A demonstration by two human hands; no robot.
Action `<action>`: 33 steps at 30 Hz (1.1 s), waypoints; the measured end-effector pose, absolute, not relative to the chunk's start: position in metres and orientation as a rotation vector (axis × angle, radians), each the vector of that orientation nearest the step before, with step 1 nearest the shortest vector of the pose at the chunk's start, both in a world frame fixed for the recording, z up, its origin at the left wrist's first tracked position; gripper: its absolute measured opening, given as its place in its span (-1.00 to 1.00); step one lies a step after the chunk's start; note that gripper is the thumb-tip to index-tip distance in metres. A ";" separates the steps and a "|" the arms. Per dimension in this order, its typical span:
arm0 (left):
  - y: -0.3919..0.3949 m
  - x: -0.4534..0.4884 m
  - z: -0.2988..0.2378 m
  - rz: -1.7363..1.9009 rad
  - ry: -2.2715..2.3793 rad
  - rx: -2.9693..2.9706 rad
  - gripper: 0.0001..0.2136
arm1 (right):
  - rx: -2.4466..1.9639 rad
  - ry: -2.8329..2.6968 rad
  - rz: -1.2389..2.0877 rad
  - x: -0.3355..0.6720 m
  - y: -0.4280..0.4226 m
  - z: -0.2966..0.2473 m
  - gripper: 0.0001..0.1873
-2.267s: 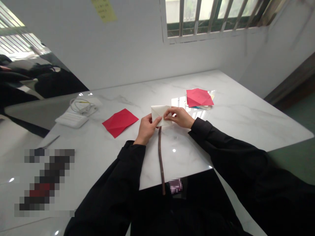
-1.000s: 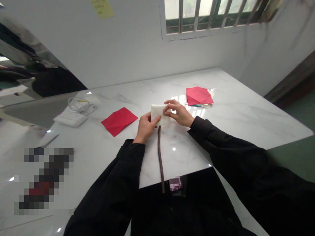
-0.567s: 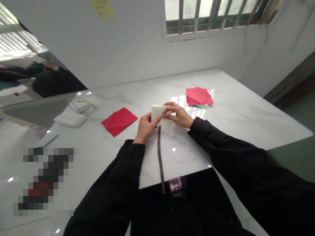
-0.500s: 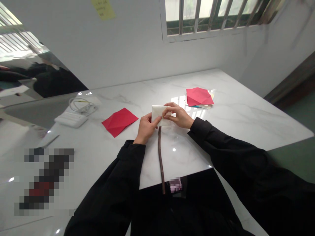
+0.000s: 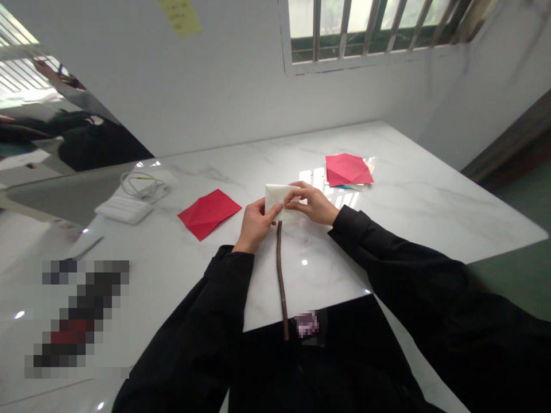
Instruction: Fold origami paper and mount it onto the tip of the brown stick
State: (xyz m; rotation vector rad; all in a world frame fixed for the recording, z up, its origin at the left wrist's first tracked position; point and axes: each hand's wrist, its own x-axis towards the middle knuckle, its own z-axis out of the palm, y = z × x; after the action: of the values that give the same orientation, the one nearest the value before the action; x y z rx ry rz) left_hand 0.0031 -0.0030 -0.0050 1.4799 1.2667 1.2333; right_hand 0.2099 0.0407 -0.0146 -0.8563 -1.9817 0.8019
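Together, two hands (image 5: 256, 225) pinch one folded paper (image 5: 275, 201).

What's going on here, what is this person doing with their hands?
A person is holding a folded white paper with both hands over a white marble table: the left hand grips its lower edge, and the right hand pinches its right side. A thin brown stick lies on the table just below the paper. A red paper square lies to the left, and another red paper square sits on a small stack of papers to the right.
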 end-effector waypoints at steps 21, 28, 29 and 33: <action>-0.004 0.003 -0.006 1.212 1.255 1.457 -0.46 | -0.884 -1.947 0.812 0.205 0.038 -0.015 -0.90; -0.003 0.003 -0.005 1.199 1.241 1.471 -0.44 | -0.915 -1.942 0.786 0.203 0.038 -0.013 -0.91; -0.003 0.004 -0.005 1.197 1.241 1.476 -0.44 | -0.918 -1.944 0.780 0.203 0.038 -0.013 -0.91; -0.004 0.003 -0.004 1.185 1.233 1.504 -0.43 | -0.917 -1.945 0.770 0.204 0.039 -0.012 -0.90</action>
State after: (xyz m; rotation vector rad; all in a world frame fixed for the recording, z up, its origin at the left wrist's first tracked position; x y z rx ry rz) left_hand 0.0035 -0.0039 -0.0040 1.5042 1.2327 1.1853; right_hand 0.2039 0.0388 -0.0124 -0.9169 -1.9449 0.7703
